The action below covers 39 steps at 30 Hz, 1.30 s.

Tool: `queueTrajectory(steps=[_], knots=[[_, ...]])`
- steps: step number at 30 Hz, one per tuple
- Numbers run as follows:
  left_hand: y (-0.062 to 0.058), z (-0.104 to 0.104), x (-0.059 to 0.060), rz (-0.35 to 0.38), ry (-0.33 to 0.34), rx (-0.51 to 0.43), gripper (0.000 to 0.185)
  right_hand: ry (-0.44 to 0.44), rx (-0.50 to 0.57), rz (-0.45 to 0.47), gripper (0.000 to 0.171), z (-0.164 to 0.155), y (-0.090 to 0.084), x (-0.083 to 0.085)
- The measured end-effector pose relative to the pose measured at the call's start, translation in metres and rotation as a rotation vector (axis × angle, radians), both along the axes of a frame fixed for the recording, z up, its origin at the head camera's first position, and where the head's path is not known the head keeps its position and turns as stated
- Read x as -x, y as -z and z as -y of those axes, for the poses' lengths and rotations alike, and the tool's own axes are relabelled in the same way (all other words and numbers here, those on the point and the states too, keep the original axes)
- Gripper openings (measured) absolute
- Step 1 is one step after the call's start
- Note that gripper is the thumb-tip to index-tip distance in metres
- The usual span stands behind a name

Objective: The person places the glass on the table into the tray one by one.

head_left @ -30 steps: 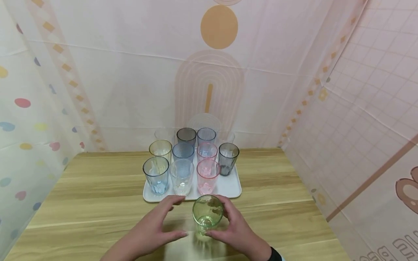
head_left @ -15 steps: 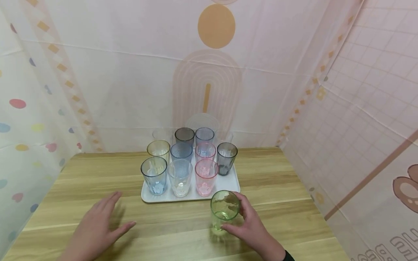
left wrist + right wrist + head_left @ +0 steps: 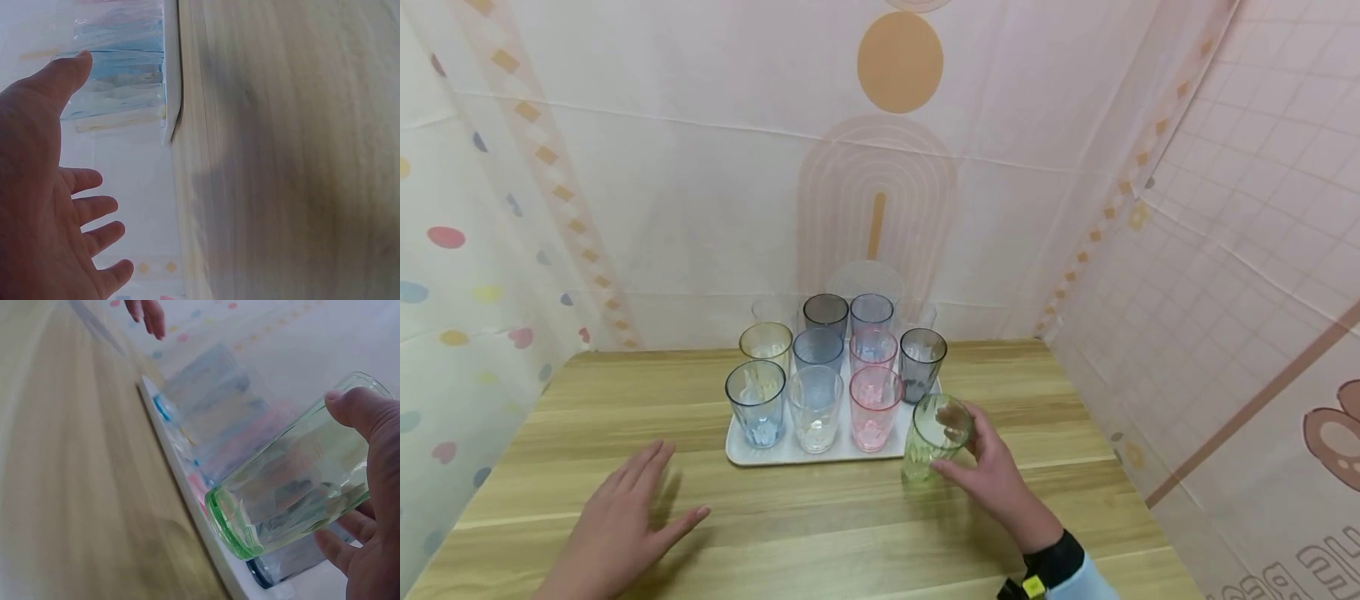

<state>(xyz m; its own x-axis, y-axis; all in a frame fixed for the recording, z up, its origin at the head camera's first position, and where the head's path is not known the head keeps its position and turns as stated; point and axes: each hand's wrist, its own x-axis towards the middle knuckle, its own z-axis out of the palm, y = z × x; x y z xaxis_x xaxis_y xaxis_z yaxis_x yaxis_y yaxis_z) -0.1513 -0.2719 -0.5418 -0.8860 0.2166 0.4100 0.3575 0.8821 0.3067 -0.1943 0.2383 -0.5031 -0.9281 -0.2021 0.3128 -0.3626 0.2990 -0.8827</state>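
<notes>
While its base is lifted and tilted toward the white tray (image 3: 928,440), the green cup (image 3: 934,437) sits in the right hand (image 3: 992,475), thumb and fingers curled around its wall, at the tray's near right corner just beside the pink cup (image 3: 872,407). The cups at the tray's far side are too faint to tell apart. The left hand (image 3: 617,525) lies flat, fingers spread and relaxed, on the wooden table (image 3: 820,517). Lettering on the right wall is cut off, unreadable.
</notes>
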Motion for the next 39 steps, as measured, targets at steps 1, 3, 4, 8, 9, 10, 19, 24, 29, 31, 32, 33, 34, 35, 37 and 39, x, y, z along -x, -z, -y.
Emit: queueTrajectory(steps=[1, 3, 4, 8, 9, 10, 19, 24, 29, 31, 32, 33, 34, 35, 37, 39], knots=[[0.000, 0.000, 0.000, 0.000, -0.001, -0.001, 0.106, 0.005, 0.000, 0.004, 0.088, -0.001, -0.001, 0.007], [0.001, -0.001, 0.001, 0.003, -0.002, 0.002, 0.106, 0.012, 0.004, 0.014, 0.086, -0.002, -0.005, 0.021], [0.001, -0.001, 0.001, 0.004, -0.001, 0.005, 0.106, 0.015, 0.004, 0.017, 0.086, -0.003, -0.006, 0.027], [0.003, -0.002, 0.002, -0.001, -0.003, 0.017, 0.107, 0.023, 0.008, 0.028, 0.085, -0.003, -0.011, 0.049], [0.003, -0.003, 0.002, -0.005, -0.003, 0.019, 0.107, 0.029, 0.009, 0.032, 0.085, -0.004, -0.012, 0.053], [0.004, -0.003, 0.002, -0.007, -0.002, 0.020, 0.107, 0.034, 0.007, 0.035, 0.085, -0.004, -0.012, 0.056], [0.004, -0.007, 0.000, -0.008, -0.006, 0.020, 0.106, 0.051, -0.001, 0.097, 0.084, -0.004, 0.000, 0.061], [0.003, -0.008, 0.001, -0.001, -0.013, 0.023, 0.107, 0.047, -0.002, 0.124, 0.084, -0.004, 0.006, 0.062], [0.002, -0.008, -0.001, 0.002, -0.017, 0.022, 0.108, 0.057, -0.014, 0.150, 0.085, -0.004, 0.013, 0.064], [0.002, -0.008, -0.001, 0.009, -0.017, 0.019, 0.108, 0.057, -0.022, 0.142, 0.085, -0.005, 0.016, 0.065], [0.003, -0.008, -0.001, 0.013, -0.017, 0.017, 0.108, 0.057, -0.027, 0.138, 0.084, -0.005, 0.017, 0.065], [0.003, -0.008, -0.002, 0.018, -0.017, 0.017, 0.109, 0.055, -0.030, 0.133, 0.084, -0.005, 0.018, 0.066], [0.003, -0.008, -0.002, 0.020, -0.017, 0.016, 0.109, 0.052, -0.034, 0.126, 0.084, -0.005, 0.018, 0.066], [0.004, -0.008, -0.002, 0.018, -0.017, 0.015, 0.108, 0.048, -0.036, 0.120, 0.083, -0.005, 0.019, 0.067], [0.003, -0.008, -0.001, 0.014, -0.016, 0.010, 0.108, 0.043, -0.045, 0.118, 0.084, -0.005, 0.019, 0.068], [0.002, -0.008, -0.001, 0.012, -0.016, 0.009, 0.107, 0.036, -0.049, 0.131, 0.088, -0.006, 0.018, 0.068]])
